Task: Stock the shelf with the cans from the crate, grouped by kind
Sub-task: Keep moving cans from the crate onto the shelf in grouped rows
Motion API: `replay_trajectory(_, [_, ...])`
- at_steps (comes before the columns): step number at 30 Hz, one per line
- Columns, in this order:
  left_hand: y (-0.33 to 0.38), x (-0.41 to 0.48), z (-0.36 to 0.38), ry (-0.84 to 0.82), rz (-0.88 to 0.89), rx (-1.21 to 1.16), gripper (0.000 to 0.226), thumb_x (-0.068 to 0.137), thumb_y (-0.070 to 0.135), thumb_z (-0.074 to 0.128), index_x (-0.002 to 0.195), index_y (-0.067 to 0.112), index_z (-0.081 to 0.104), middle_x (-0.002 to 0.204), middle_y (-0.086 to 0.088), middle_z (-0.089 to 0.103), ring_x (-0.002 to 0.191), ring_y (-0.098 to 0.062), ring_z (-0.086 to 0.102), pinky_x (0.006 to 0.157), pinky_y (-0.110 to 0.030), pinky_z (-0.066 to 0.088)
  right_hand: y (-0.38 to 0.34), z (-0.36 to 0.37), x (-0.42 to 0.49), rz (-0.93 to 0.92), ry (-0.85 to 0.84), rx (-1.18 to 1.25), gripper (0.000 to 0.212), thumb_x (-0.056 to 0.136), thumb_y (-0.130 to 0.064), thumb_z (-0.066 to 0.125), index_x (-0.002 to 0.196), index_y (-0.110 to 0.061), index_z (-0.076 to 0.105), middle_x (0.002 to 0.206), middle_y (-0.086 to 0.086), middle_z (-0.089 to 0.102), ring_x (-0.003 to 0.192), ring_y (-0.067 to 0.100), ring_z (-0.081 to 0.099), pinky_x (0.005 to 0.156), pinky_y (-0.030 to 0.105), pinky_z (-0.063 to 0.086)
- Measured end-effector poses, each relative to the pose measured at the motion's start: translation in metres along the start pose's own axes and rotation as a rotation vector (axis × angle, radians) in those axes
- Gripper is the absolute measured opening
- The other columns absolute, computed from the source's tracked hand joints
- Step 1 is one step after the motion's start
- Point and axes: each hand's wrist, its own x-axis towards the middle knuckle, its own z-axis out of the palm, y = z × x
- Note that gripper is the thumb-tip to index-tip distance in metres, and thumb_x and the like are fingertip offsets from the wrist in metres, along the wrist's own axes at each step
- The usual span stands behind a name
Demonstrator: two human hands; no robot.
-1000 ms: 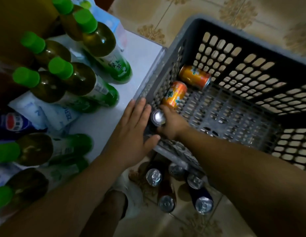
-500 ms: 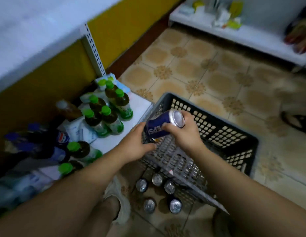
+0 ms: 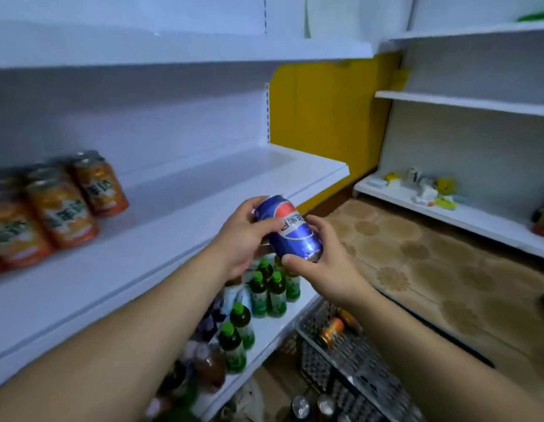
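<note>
Tilted blue cylindrical metal cola can (image 3: 287, 228) clasped in both hands: left hand (image 3: 237, 236) round its upper end, right hand (image 3: 319, 263) cupping the lower. It is held before the white shelf board (image 3: 188, 208) – left hand nearer – with the orange drink cans (image 3: 61, 208) standing well to the left.

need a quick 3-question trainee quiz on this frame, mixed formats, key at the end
1. True or false: the left hand and the right hand both grip the blue can.
2. Which cans already stand on the middle shelf? A. orange cans B. blue cans C. green cans
3. Fill in: the loose cans inside the crate are ___ in colour.
Key: 1 true; 2 A; 3 orange.
</note>
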Motion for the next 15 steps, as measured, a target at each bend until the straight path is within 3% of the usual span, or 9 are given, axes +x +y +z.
replay_trajectory(3, [0.034,-0.035,-0.03,0.057,0.099,0.07,0.059,0.08,-0.003,0.068,0.123,0.03,0.044,0.118,-0.008,0.056,0.1,-0.026,0.063,0.078,-0.037,0.054,-0.04,0.025,-0.004,-0.042,-0.094,-0.027,0.089,0.059,-0.04,0.08,0.136,-0.029,0.038,0.113,-0.006,0.061,0.091,0.01,0.066,0.075,0.027,0.056])
replay_trajectory(6, [0.057,-0.07,-0.061,0.113,0.099,0.101,0.048,0.082,0.009,0.07,0.115,0.033,0.046,0.118,-0.008,0.059,0.1,-0.028,0.065,0.081,-0.044,0.056,-0.075,0.061,-0.009,-0.134,-0.144,-0.046,0.072,0.07,-0.024,0.081,0.126,-0.036,0.037,0.105,-0.013,0.06,0.087,0.004,0.065,0.068,0.017,0.053])
replay_trajectory(8, [0.07,-0.093,-0.087,0.173,0.097,0.138,0.045,0.082,0.01,0.071,0.111,0.035,0.048,0.114,-0.008,0.061,0.095,-0.029,0.066,0.075,-0.046,0.057,-0.094,0.09,-0.013,-0.186,-0.208,-0.085,0.072,0.073,-0.02,0.08,0.122,-0.041,0.031,0.103,-0.018,0.057,0.089,0.001,0.063,0.07,0.014,0.052])
replay_trajectory(12, [0.087,-0.141,-0.146,0.344,0.174,0.247,0.062,0.078,0.002,0.072,0.126,0.03,0.044,0.118,-0.002,0.057,0.099,-0.022,0.063,0.069,-0.039,0.058,-0.124,0.157,-0.022,-0.262,-0.373,-0.113,0.078,0.075,-0.023,0.079,0.135,-0.034,0.03,0.114,-0.011,0.057,0.098,0.004,0.061,0.078,0.017,0.05])
replay_trajectory(15, [0.093,-0.18,-0.191,0.464,0.183,0.273,0.074,0.075,0.0,0.075,0.134,0.027,0.04,0.117,0.0,0.058,0.102,-0.02,0.061,0.078,-0.042,0.057,-0.139,0.209,-0.028,-0.303,-0.496,-0.109,0.079,0.076,-0.024,0.079,0.138,-0.031,0.031,0.119,-0.009,0.057,0.105,0.008,0.06,0.086,0.022,0.051])
